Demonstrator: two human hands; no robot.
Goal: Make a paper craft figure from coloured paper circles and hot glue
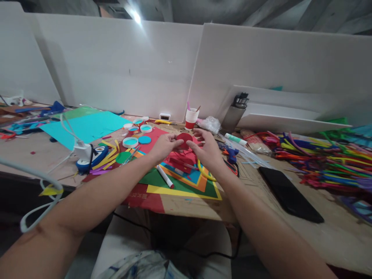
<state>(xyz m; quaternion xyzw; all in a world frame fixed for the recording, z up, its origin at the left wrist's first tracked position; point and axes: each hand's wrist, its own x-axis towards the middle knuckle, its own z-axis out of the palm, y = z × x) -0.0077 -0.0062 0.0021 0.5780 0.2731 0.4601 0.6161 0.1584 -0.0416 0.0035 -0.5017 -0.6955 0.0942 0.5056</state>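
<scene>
A red paper circle (184,141) is held up above the layered sheets, between my two hands. My left hand (166,146) pinches its left side, with the thumb on the near face. At its right edge is my right hand (207,147), thumb against the circle and fingers curved beyond it. Beneath them lie red paper (183,159) and a stack of coloured sheets with a green sheet (151,177) and a yellow one (186,192). A white marker with a red end (165,176) rests on the stack. A yellow curved strip (205,173) lies below my right wrist.
Left are round lids (130,142), a green circle (123,157), a cyan sheet (87,126) and a white charger (83,151) with a cable. Right are a glue gun (231,154), a black phone (290,193), many pipe cleaners (328,159). Behind stand a cup (192,118) and bottle (233,116).
</scene>
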